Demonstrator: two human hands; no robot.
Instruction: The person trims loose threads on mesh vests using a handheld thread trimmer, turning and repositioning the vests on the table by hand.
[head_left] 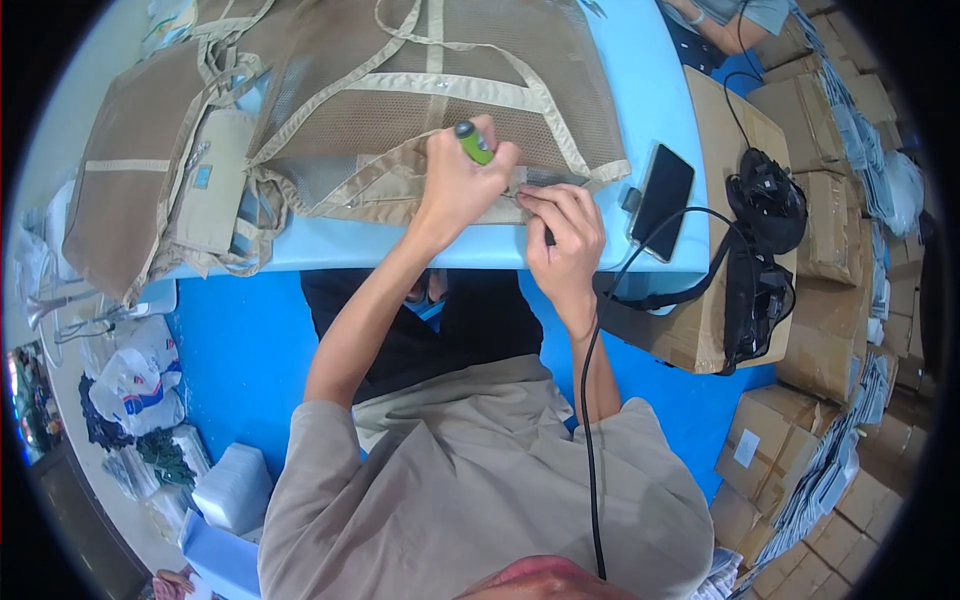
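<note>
A brown mesh bag (480,130) with beige straps lies spread on the light blue table (400,245). My left hand (462,178) is closed around a green tool with a dark end (474,144), held over the bag's near edge. Just to its right, my right hand (565,235) is at the same edge with its fingers curled and pressed together on the fabric. A small dark object shows under those fingers, too hidden to name. More brown bags (130,150) with beige trim lie at the left of the table.
A phone (664,195) with a cable lies at the table's right end. Beside it, black straps and gear (765,200) rest on a cardboard box (712,130). Stacked boxes (830,225) line the right side. Another person's arm (728,30) is at the top right.
</note>
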